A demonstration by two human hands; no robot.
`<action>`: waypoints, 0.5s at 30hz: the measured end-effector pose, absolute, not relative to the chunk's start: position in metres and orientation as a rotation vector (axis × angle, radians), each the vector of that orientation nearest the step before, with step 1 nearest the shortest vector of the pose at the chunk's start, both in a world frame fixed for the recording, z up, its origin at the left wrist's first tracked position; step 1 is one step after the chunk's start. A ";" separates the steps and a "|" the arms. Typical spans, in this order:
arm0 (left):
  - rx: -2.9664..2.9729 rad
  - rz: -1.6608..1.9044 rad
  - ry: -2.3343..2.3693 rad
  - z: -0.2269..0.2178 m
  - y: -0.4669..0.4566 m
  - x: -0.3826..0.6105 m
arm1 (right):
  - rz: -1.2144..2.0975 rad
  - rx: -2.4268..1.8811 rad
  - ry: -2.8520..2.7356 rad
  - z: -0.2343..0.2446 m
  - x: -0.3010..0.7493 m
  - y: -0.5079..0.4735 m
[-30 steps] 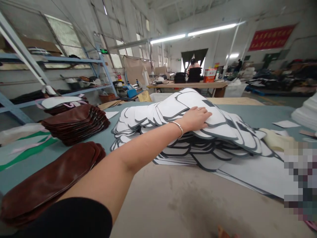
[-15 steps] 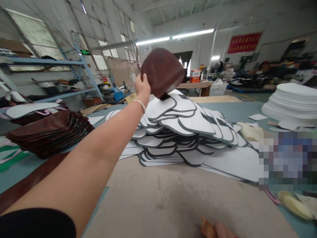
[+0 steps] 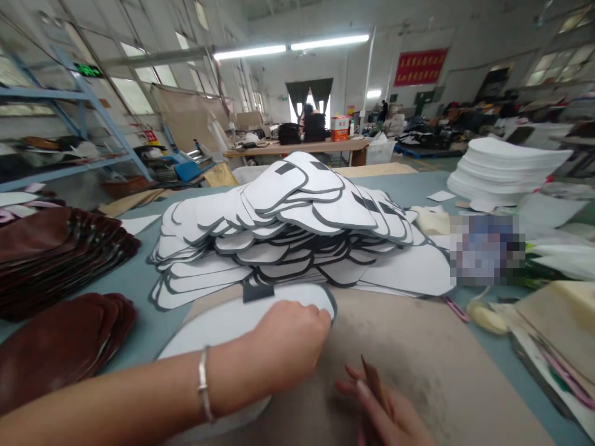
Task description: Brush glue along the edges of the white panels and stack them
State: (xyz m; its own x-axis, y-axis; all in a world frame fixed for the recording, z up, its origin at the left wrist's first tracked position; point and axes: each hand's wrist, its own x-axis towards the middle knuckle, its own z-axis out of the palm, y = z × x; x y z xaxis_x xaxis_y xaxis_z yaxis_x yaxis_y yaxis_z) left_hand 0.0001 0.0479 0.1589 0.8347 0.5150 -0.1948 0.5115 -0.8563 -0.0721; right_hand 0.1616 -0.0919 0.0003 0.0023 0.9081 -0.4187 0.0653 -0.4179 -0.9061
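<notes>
The left hand (image 3: 288, 347) lay curled shut on the far edge of a white piece (image 3: 218, 328). The piece rested flat, white side up, on the brown board (image 3: 418, 347) at the near side of the tabletop (image 3: 139, 279), just in front of the pile of white pieces (image 3: 288, 229). The right hand (image 3: 385, 412) was closed around a thin brown tool (image 3: 372, 379), held beside the piece and clear of it. Three risks were judged likely. The pile lay in loose, overlapping layers, so a knock from the left forearm could slide pieces onto the board. The piece appeared to overhang the board's left edge, so pressure there could shift it. The tool could mark the white face on contact. The red banner (image 3: 421, 67), green sign (image 3: 87, 69) and red box (image 3: 341, 127) carried writing too small to read.
</notes>
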 end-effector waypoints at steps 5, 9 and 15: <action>-3.620 0.135 -0.926 0.050 0.022 0.023 | 1.511 -1.381 -0.315 0.010 0.165 -0.105; -3.769 -0.218 -0.499 0.018 0.011 0.021 | 1.385 -1.351 -0.070 0.009 0.194 -0.123; -3.393 -0.193 -0.239 -0.008 -0.002 0.024 | 1.398 -1.283 0.013 0.013 0.205 -0.146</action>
